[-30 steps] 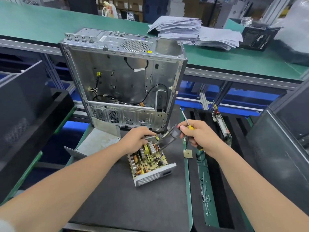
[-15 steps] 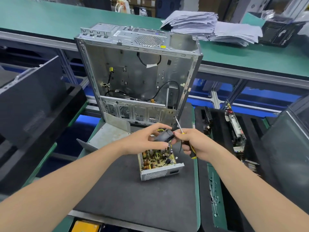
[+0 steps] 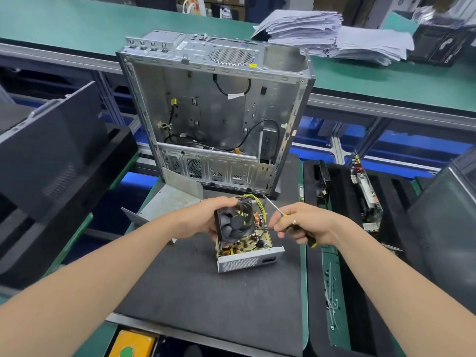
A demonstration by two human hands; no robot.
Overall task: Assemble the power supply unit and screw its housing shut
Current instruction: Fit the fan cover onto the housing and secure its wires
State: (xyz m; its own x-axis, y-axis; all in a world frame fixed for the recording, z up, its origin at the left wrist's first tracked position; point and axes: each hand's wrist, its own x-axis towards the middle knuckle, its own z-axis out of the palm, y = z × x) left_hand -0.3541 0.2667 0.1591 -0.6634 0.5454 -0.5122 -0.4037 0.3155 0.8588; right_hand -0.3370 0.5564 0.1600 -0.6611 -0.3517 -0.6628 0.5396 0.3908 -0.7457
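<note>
Left hand (image 3: 203,220) grips the black fan (image 3: 235,222) by its frame, tilted up just above the open power supply unit (image 3: 244,262). Right hand (image 3: 306,225), just beside it, is curled round the screwdriver (image 3: 273,206), tip pointing up and away. The unit sits on the dark mat (image 3: 206,292), board exposed. Its loose metal cover (image 3: 167,202) lies to the left. Behind stands an open computer case (image 3: 219,112); its yellow sticker (image 3: 253,65) is too blurred to read. Paper stacks (image 3: 334,37) lie on the far bench.
</note>
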